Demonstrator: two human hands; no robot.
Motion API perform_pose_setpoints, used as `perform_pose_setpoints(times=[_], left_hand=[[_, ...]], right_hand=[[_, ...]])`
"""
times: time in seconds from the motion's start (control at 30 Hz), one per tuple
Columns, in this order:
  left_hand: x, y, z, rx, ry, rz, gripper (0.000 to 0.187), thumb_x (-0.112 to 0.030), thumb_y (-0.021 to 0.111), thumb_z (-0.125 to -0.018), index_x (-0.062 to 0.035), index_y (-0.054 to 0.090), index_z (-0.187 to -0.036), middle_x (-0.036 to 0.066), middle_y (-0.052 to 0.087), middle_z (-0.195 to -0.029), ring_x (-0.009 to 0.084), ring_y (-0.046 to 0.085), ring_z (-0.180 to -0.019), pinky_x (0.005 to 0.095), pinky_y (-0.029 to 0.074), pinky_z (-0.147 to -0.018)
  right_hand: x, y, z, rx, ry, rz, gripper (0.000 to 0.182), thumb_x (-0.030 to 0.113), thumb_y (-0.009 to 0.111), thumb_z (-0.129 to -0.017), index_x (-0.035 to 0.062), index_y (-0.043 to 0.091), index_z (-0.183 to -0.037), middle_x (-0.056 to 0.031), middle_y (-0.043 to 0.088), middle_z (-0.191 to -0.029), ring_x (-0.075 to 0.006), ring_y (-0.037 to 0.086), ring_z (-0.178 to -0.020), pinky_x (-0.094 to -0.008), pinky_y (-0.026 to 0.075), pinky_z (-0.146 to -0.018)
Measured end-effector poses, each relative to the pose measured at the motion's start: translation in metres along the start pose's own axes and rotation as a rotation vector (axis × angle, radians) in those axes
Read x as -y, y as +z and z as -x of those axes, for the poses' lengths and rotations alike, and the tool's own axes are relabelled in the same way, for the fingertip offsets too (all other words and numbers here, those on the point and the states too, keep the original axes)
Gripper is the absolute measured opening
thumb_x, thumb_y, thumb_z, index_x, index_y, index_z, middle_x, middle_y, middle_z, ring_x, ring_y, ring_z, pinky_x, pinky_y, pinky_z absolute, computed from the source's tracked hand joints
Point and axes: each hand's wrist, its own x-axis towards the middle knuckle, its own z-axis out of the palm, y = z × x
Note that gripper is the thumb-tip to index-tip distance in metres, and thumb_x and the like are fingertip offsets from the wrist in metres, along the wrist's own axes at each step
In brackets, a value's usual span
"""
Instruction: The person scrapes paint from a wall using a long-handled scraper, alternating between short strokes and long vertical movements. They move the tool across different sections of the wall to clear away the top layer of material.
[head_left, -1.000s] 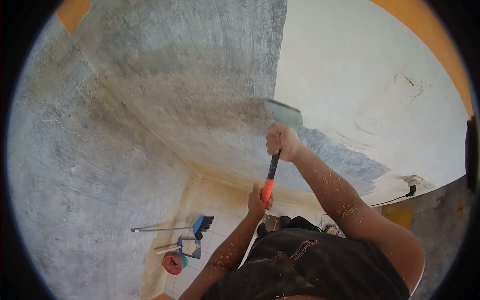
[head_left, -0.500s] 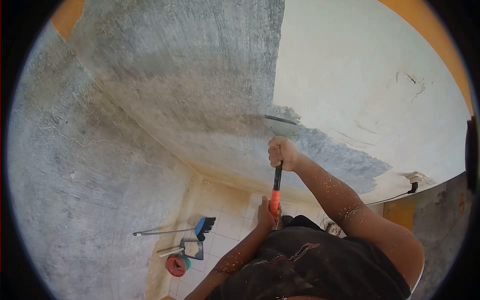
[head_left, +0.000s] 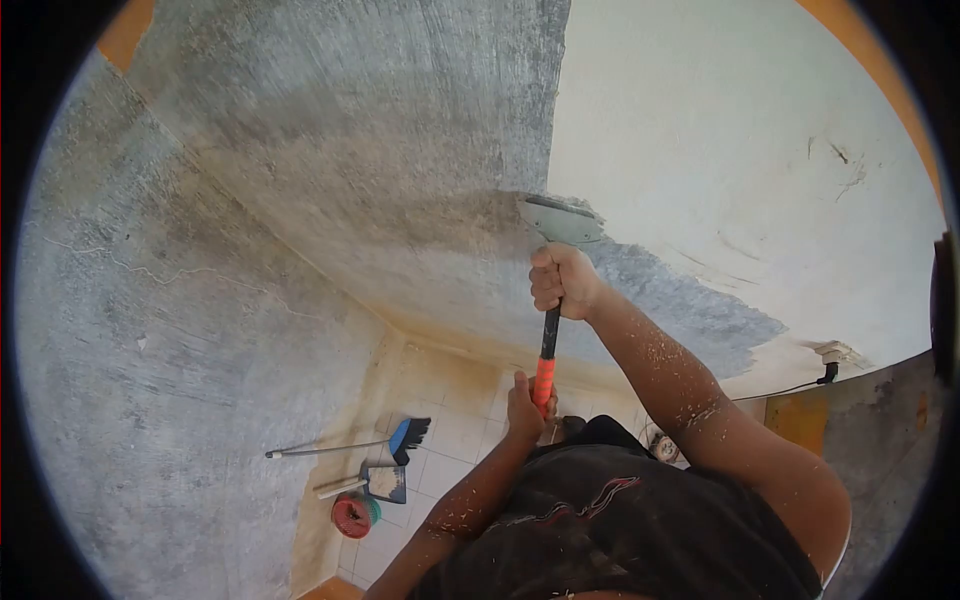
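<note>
Scraper (head_left: pixel 563 222) at centre of frame, blade at ragged edge of pale paint (head_left: pixel 700 120) on the wall (head_left: pixel 390 150), right hand (head_left: pixel 562 282) clamped on black shaft (head_left: pixel 551 335) below blade, left hand (head_left: pixel 526 408) clamped on orange grip (head_left: pixel 544 380), broom (head_left: pixel 408 440), dustpan (head_left: pixel 386 484) and basket (head_left: pixel 352 515) at lower left.

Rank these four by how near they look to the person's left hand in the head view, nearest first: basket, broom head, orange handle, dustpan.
1. Orange handle: gripped in the left hand.
2. Broom head: to the hand's left.
3. Dustpan: just below the broom head in the picture.
4. Basket: lower left, past the dustpan.
</note>
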Motion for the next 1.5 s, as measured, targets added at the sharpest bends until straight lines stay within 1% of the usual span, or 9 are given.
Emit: perform_pose_setpoints(times=[0.37, 0.43, 0.63, 0.73, 0.97, 1.17, 1.27, 1.43, 1.5], left_hand=[[-0.002, 0.003, 0.007, -0.032, -0.004, -0.03, 0.066, -0.056, 0.013, -0.09, -0.0061, 0.051, -0.068, 0.001, 0.045, -0.049, 0.0111, 0.039, -0.037, 0.0236, 0.032, -0.038], [0.004, 0.008, 0.012, -0.004, -0.077, 0.045, 0.066, -0.055, 0.012, -0.09, -0.0057, 0.051, -0.068, 0.001, 0.044, -0.048, 0.0108, 0.039, -0.038, 0.0238, 0.032, -0.038], [-0.003, 0.002, 0.003, 0.02, 0.035, -0.071, 0.063, -0.06, 0.016, -0.087, -0.0071, 0.047, -0.073, 0.001, 0.04, -0.048, 0.0127, 0.034, -0.039, 0.0253, 0.027, -0.039], [0.003, 0.008, 0.008, -0.037, -0.08, 0.041, 0.066, -0.057, 0.014, -0.09, -0.006, 0.05, -0.068, 0.001, 0.043, -0.047, 0.01, 0.037, -0.036, 0.0229, 0.03, -0.036], [-0.015, 0.01, 0.01, -0.023, 0.003, -0.021, 0.065, -0.06, 0.015, -0.087, -0.0062, 0.047, -0.072, 0.002, 0.039, -0.047, 0.0129, 0.033, -0.038, 0.0256, 0.027, -0.038], [-0.008, 0.013, 0.002, -0.053, -0.072, -0.044, 0.064, -0.061, 0.017, -0.087, -0.0063, 0.047, -0.072, 0.002, 0.039, -0.047, 0.0127, 0.034, -0.038, 0.0253, 0.027, -0.038], [-0.012, 0.008, 0.004, -0.024, 0.02, -0.07, 0.062, -0.058, 0.019, -0.088, -0.0057, 0.047, -0.072, 0.002, 0.04, -0.047, 0.0128, 0.034, -0.037, 0.0258, 0.028, -0.037], [0.01, 0.001, 0.011, -0.061, -0.124, -0.03, 0.061, -0.053, 0.019, -0.091, -0.0063, 0.051, -0.069, 0.002, 0.043, -0.047, 0.0116, 0.039, -0.036, 0.0246, 0.033, -0.037], [0.008, -0.001, -0.003, -0.019, 0.007, -0.062, 0.061, -0.052, 0.02, -0.091, -0.0052, 0.051, -0.069, 0.002, 0.042, -0.046, 0.0121, 0.039, -0.036, 0.025, 0.033, -0.037]], right_hand=[[0.0, 0.002, 0.004, 0.002, -0.012, -0.008, 0.035, 0.019, 0.048, -0.075, 0.0202, 0.024, -0.049, 0.0061, 0.022, -0.043, -0.0079, 0.022, -0.036, -0.0248, 0.021, -0.037], [-0.001, -0.001, 0.005, 0.024, 0.043, -0.01, 0.035, 0.018, 0.049, -0.074, 0.02, 0.024, -0.05, 0.0064, 0.022, -0.044, -0.0078, 0.021, -0.036, -0.0249, 0.021, -0.037], [0.004, 0.005, 0.005, -0.008, -0.007, -0.001, 0.035, 0.017, 0.05, -0.073, 0.0201, 0.023, -0.051, 0.006, 0.022, -0.045, -0.008, 0.021, -0.037, -0.0253, 0.02, -0.037], [-0.001, 0.001, 0.005, -0.03, 0.017, 0.013, 0.035, 0.017, 0.05, -0.073, 0.0201, 0.023, -0.051, 0.0058, 0.021, -0.046, -0.0082, 0.02, -0.037, -0.0254, 0.02, -0.037], [0.007, 0.012, 0.007, 0.006, -0.02, -0.003, 0.037, 0.016, 0.048, -0.074, 0.0202, 0.022, -0.049, 0.0062, 0.022, -0.044, -0.008, 0.02, -0.036, -0.0247, 0.019, -0.037], [0.011, 0.012, 0.007, -0.023, 0.003, 0.018, 0.035, 0.017, 0.049, -0.074, 0.0204, 0.023, -0.051, 0.0057, 0.022, -0.045, -0.0082, 0.021, -0.036, -0.025, 0.02, -0.037], [0.007, 0.01, 0.008, 0.0, -0.029, -0.022, 0.035, 0.017, 0.049, -0.074, 0.0197, 0.023, -0.051, 0.005, 0.022, -0.045, -0.0091, 0.021, -0.036, -0.025, 0.02, -0.037], [-0.014, -0.014, 0.004, -0.069, -0.024, -0.036, 0.033, 0.017, 0.05, -0.074, 0.0181, 0.025, -0.052, 0.0044, 0.022, -0.045, -0.0098, 0.021, -0.036, -0.0257, 0.02, -0.037], [-0.006, -0.011, 0.002, -0.07, -0.015, -0.028, 0.032, 0.017, 0.05, -0.074, 0.0174, 0.026, -0.053, 0.0042, 0.023, -0.046, -0.0098, 0.022, -0.037, -0.0261, 0.02, -0.037]])
